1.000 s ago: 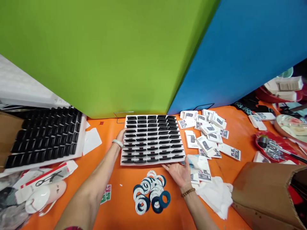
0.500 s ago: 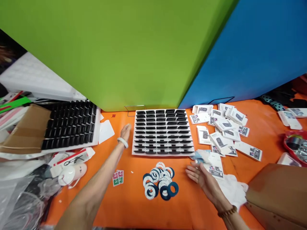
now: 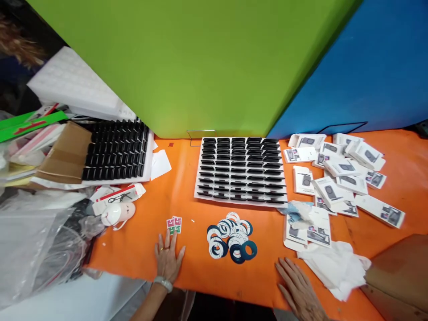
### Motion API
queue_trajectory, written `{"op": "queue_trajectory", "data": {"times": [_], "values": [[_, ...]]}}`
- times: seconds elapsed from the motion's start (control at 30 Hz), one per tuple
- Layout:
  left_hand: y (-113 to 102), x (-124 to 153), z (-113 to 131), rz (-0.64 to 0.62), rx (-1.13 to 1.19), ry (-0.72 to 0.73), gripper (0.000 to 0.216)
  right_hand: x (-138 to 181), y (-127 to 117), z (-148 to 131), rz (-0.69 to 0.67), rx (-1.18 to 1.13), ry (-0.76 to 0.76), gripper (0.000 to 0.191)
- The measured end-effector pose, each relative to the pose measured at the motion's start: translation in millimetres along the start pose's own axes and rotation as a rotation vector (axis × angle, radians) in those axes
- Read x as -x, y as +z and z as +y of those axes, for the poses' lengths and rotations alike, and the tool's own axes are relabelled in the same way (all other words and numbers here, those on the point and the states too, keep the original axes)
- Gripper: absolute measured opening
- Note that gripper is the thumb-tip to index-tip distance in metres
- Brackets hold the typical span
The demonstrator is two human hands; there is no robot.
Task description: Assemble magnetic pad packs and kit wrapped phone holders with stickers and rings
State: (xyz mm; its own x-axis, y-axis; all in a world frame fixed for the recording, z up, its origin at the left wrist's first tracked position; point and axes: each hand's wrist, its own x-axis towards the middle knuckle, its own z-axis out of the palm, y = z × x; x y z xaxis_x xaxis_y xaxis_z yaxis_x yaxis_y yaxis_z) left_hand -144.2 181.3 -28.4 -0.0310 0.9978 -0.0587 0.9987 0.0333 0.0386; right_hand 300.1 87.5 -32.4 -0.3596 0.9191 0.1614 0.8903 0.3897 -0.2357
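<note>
Just inside the front edge of the bench (image 3: 207,276), your left hand (image 3: 168,262) is palm down with fingers spread and your right hand (image 3: 296,285) lies palm down, fingers extended; neither grips anything. Small printed cards (image 3: 174,225) sit right at your left fingertips; I can't tell whether you touch them, but a forward slide could scatter them. Ahead of your right hand, toward the bench's right side, the crumpled white cloth (image 3: 336,267) lies loose, and snagging it could disturb the packaging beside it. Between your hands and deeper in, the rings (image 3: 238,234) overlap in a loose heap; a low sweep of either forearm might spread them or push some toward the front edge. Farther in, near the back edge, the white tray (image 3: 244,203) carries rows of black pieces (image 3: 238,170); a knock on its front rim could shake pieces out of line. Its right side stands close to the jumbled small white boxes (image 3: 330,192), so a rightward shove might ram them.
</note>
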Motion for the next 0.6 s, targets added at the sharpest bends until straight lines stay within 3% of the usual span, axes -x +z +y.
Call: {"op": "queue_trajectory", "data": {"times": [0.1, 0.2, 0.47, 0.6], "values": [[12, 0, -10, -0.017, -0.010, 0.078, 0.055, -1, 6, 13, -0.010, 0.053, -0.126, 0.055], [19, 3, -12, 0.017, -0.023, 0.102, 0.057, 2, 10, 16, -0.017, 0.076, -0.150, 0.056], [22, 7, -11, 0.091, -0.011, 0.153, 0.069, 11, 13, 16, -0.053, 0.081, -0.144, 0.068], [28, 8, -13, 0.123, 0.033, 0.156, 0.074, 28, 21, 23, -0.133, 0.013, -0.045, 0.065]]}}
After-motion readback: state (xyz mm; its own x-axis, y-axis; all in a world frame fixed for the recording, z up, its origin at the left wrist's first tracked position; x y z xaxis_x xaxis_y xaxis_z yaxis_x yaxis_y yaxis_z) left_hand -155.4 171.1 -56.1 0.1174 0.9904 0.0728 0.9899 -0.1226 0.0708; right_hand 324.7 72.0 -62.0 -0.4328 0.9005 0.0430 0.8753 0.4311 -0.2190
